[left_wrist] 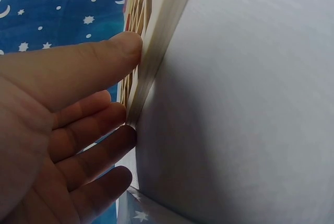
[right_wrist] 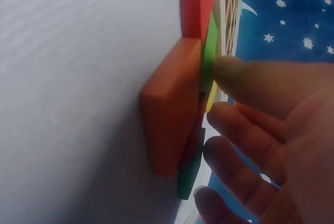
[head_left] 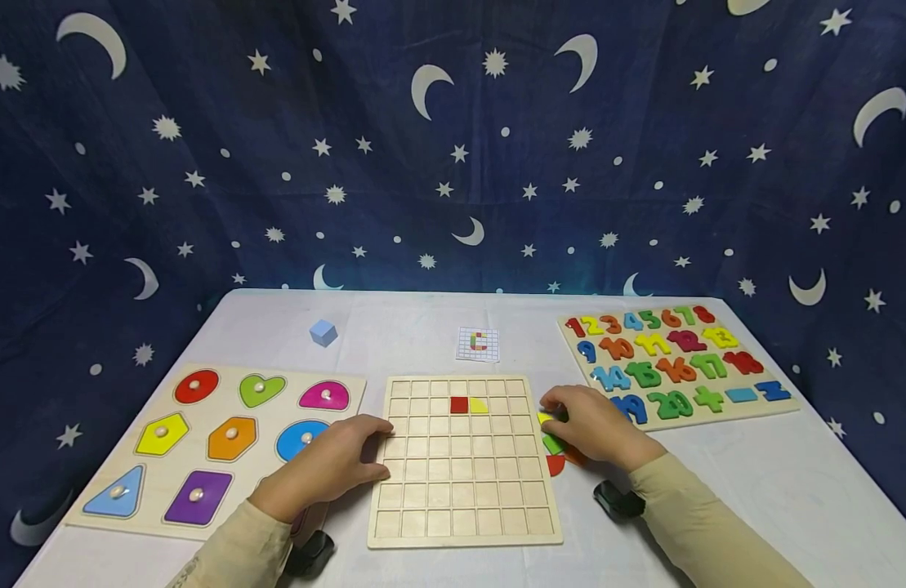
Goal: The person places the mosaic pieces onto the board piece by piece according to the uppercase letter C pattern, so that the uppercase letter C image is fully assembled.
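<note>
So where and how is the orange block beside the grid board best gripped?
Probably pinched by two opposite side edges, coming from the side away from the grid board: there the orange block borders bare cloth and shows its thickness, while the red piece and green piece crowd its board side.

We find the shape board (head_left: 198, 420) partly hidden by the left hand (head_left: 331, 461); the right hand (head_left: 592, 420) covers some coloured pieces (head_left: 553, 445).

Your wooden grid board (head_left: 439, 496) presents a smooth, matt face. To its right, your loose pieces (right_wrist: 175, 112) look smooth and painted; to its left, a wooden puzzle board (head_left: 228, 400) carries shiny knobs (head_left: 259, 386). Beyond it, a paper card (head_left: 463, 351) lies before a creased cloth backdrop (head_left: 394, 147).
</note>
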A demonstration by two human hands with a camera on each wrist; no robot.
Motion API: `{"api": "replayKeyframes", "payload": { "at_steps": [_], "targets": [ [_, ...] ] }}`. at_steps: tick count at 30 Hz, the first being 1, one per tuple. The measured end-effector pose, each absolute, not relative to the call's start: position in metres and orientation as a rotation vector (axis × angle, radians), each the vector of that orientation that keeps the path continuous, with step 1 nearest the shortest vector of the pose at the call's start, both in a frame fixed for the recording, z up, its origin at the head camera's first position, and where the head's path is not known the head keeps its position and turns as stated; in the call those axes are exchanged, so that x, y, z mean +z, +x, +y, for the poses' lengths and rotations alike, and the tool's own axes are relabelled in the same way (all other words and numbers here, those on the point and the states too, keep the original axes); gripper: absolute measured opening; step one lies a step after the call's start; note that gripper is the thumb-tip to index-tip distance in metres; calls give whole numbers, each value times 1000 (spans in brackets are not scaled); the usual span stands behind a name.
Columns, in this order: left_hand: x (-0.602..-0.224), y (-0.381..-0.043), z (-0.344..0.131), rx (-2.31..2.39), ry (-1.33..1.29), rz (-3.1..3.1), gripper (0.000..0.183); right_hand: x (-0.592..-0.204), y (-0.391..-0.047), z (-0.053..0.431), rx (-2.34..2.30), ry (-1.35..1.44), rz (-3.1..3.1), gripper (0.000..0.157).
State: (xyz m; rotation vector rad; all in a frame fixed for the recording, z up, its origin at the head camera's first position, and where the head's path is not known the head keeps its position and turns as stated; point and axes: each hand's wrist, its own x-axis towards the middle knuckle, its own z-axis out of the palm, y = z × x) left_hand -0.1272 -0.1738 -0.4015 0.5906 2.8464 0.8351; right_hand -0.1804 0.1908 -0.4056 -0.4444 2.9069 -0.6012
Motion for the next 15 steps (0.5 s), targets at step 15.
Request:
{"api": "replayKeyframes", "payload": {
  "at_steps": [15],
  "targets": [
    [-403, -128, -173, 823, 580, 2855, 51, -404, -188, 184, -614, -442, 2886, 18]
  ]
}}
